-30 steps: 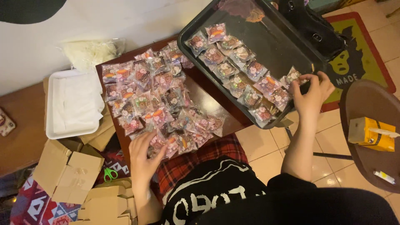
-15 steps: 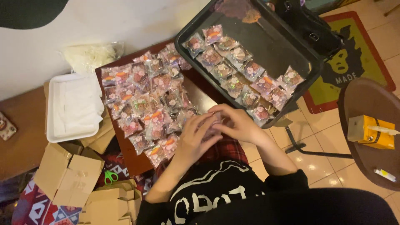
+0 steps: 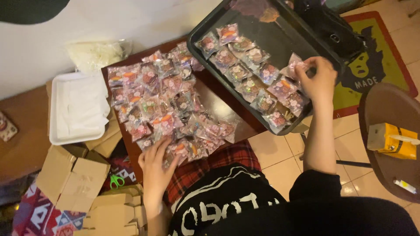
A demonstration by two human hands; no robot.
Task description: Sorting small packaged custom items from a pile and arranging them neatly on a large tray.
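We look down on a dark wooden surface (image 3: 218, 105) with a heap of small clear-wrapped sweets (image 3: 162, 105) covering most of it, from the far left corner to the near edge. A black baking tray (image 3: 280, 48) overlaps the surface's right edge, with more wrapped sweets laid in rows along its near side. Left of the surface sits a white foam tray (image 3: 76, 109), and flat cardboard boxes (image 3: 72, 179) lie below it beside green scissors (image 3: 115, 180). At the right, a round brown table (image 3: 389, 126) carries a yellow carton (image 3: 392, 140).

Our left hand (image 3: 156, 164) rests flat on the heap at the surface's near edge, fingers spread and apart. Our right hand (image 3: 318, 78) is at the tray's right end, its fingers pinched together on one wrapped packet (image 3: 294, 66).
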